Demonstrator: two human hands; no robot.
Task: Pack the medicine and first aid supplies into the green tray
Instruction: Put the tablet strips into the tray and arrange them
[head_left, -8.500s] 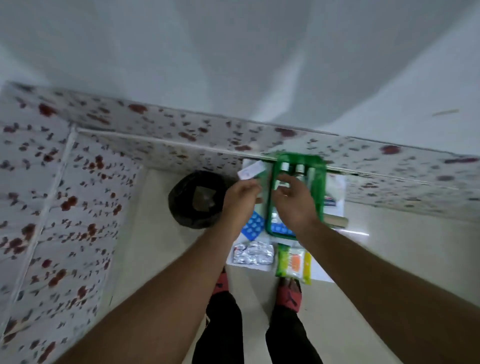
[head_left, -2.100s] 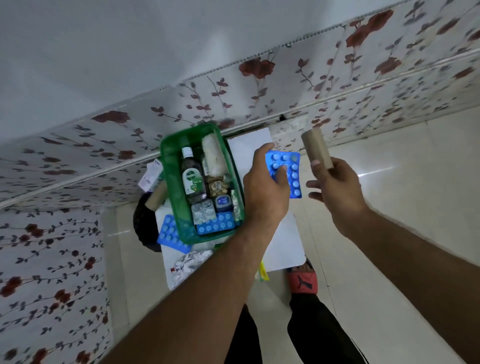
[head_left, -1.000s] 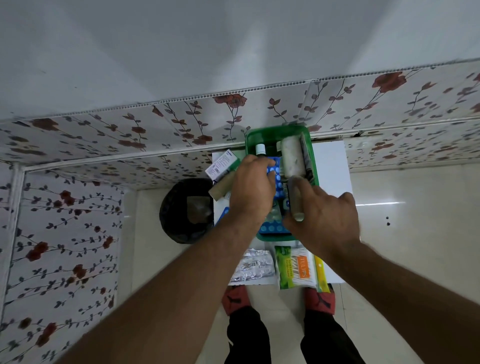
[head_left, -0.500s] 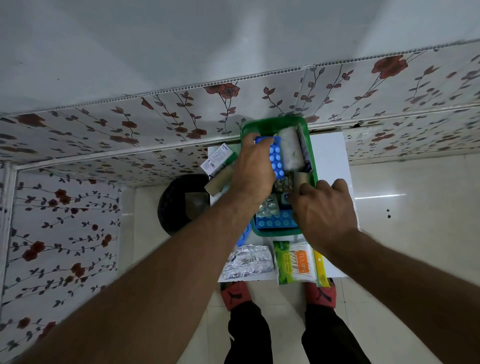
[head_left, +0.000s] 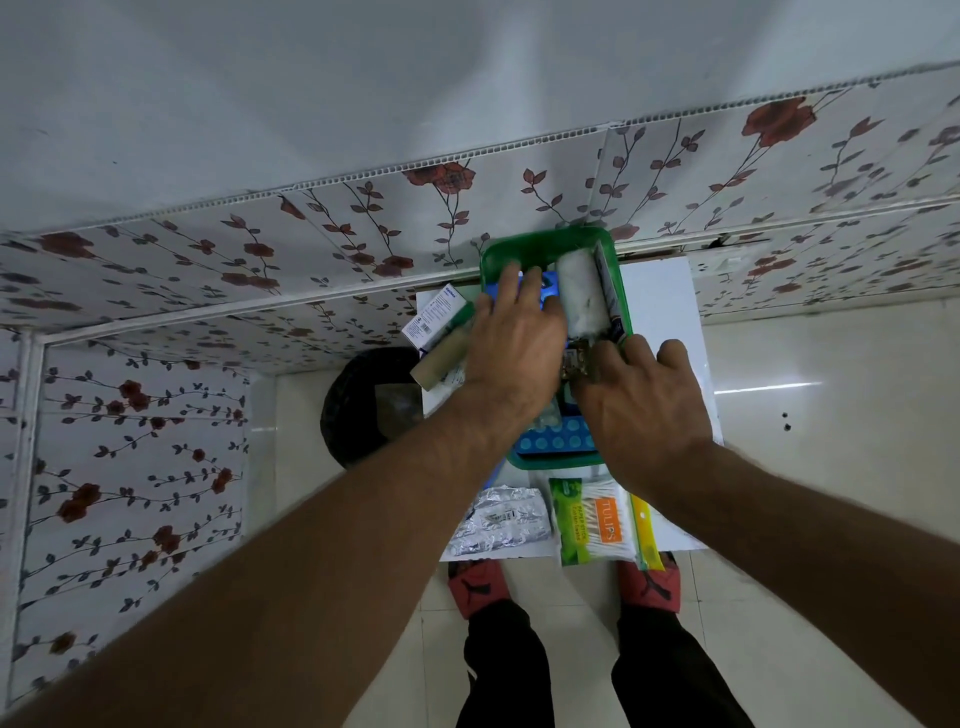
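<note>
While both hands pressed items into the tray, finger grips were hidden; swab pack and foil strip remained next.

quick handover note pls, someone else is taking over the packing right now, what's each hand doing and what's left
Left hand: flat over the left side of the green tray, fingers on a blue pill strip.
Right hand: pressing down into the tray's middle; whether it holds anything is hidden.
Done: white gauze roll and another blue pill strip are in the tray.
Left: cotton swab pack and foil strip on the white table near the person; white box and brown roll left of the tray.
</note>
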